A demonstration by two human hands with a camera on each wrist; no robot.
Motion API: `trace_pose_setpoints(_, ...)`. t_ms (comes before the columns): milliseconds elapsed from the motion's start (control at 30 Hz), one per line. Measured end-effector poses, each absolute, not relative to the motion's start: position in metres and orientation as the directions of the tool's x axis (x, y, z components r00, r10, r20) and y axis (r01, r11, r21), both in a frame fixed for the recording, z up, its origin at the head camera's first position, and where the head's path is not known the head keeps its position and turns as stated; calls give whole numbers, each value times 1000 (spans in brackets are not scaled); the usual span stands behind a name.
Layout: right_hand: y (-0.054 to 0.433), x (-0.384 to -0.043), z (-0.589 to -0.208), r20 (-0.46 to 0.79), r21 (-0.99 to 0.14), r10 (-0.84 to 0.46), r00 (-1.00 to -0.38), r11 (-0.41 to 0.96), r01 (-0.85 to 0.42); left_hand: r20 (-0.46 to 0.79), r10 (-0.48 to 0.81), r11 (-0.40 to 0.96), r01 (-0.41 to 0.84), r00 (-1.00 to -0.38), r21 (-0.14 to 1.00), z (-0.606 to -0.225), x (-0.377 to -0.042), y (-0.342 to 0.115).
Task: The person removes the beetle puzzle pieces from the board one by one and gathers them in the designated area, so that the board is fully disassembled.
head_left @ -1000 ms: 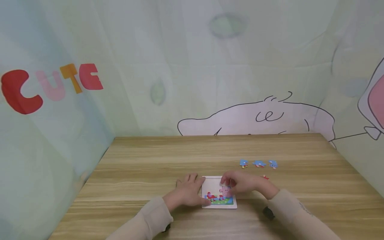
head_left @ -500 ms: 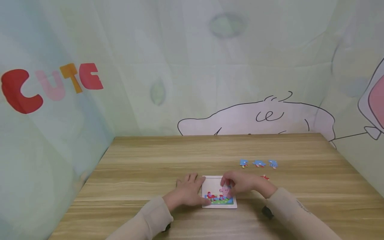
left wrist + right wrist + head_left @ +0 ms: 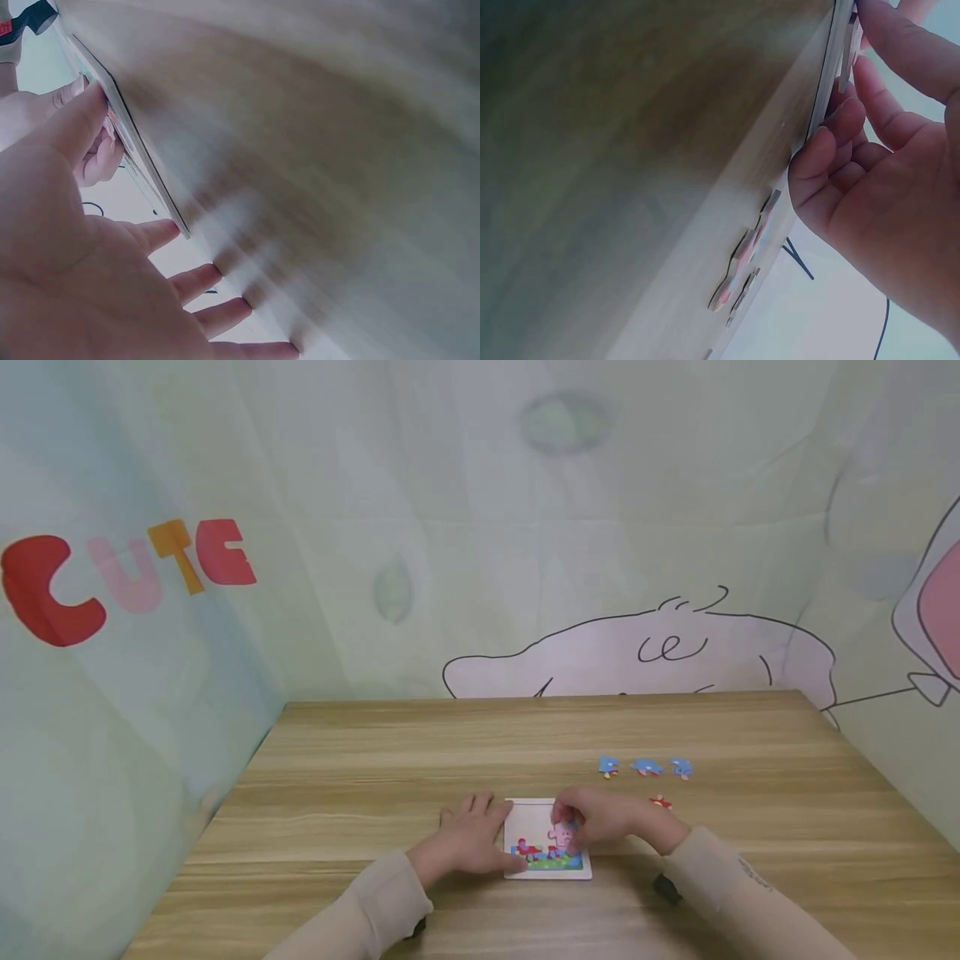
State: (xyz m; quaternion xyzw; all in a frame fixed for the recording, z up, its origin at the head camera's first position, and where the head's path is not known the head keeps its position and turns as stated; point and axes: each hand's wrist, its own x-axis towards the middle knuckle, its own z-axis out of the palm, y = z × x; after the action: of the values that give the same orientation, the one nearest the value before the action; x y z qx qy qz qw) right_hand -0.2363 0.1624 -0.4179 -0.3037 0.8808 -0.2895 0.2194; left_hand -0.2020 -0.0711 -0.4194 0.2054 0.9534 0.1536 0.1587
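Observation:
A white square puzzle tray [image 3: 525,815] lies on the wooden table, with a strip of green, blue and red picture pieces [image 3: 551,862] along its near side. My left hand [image 3: 472,839] rests at the tray's left edge, fingers spread on the table and thumb on the near left corner. In the left wrist view, the left fingers [image 3: 196,283] are straight. Over the tray's right side, my right hand [image 3: 603,817] pinches a pink pig-face puzzle piece [image 3: 559,834] between thumb and fingers. The right wrist view shows this piece [image 3: 847,56] edge-on, its face hidden.
Three blue puzzle pieces lie in a row behind the right hand, the middle piece [image 3: 647,767] among them. A red piece [image 3: 661,802] lies nearer, just beyond the right wrist. A printed curtain [image 3: 480,527] hangs behind the table [image 3: 360,752].
My right thumb has shifted slightly left across the pink piece, and the right forearm has drawn a little left. The red piece shows more fully. The left hand stays put.

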Motion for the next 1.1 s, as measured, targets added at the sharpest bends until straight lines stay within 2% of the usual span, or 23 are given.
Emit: trace_pose_setpoints(1100, 175, -237, -416, -149, -678, -712, -686, 579, -453, -220, 440, 874, 359, -871, 327, -422, -202, -71)
